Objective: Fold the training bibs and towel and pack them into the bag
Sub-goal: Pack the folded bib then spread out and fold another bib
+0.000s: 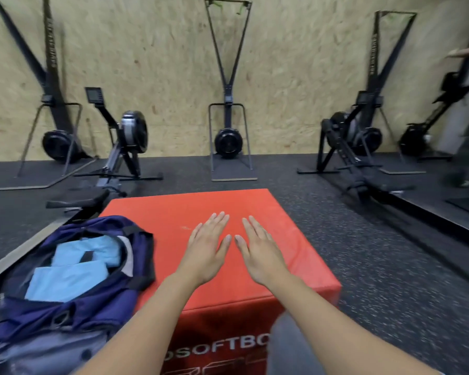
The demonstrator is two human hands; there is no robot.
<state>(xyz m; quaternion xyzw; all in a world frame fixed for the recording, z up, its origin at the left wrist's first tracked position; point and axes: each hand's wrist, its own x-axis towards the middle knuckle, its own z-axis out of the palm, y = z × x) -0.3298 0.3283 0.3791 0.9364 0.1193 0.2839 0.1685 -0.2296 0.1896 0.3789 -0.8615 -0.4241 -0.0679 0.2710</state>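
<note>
Apparently near the end: light blue folded cloths [73, 269] already inside the bag [65, 288], mouth still unzipped and gaping upward; impossible to tell bibs from towel among them; nothing left to fold on the red box [282, 239]; only closing the bag seemingly remaining. Bag at the box's left edge, long axis running from near-left corner toward far edge. Left hand [206, 247] and right hand [260, 250] flat, fingers straight, holding nothing, over the box's middle.
</note>
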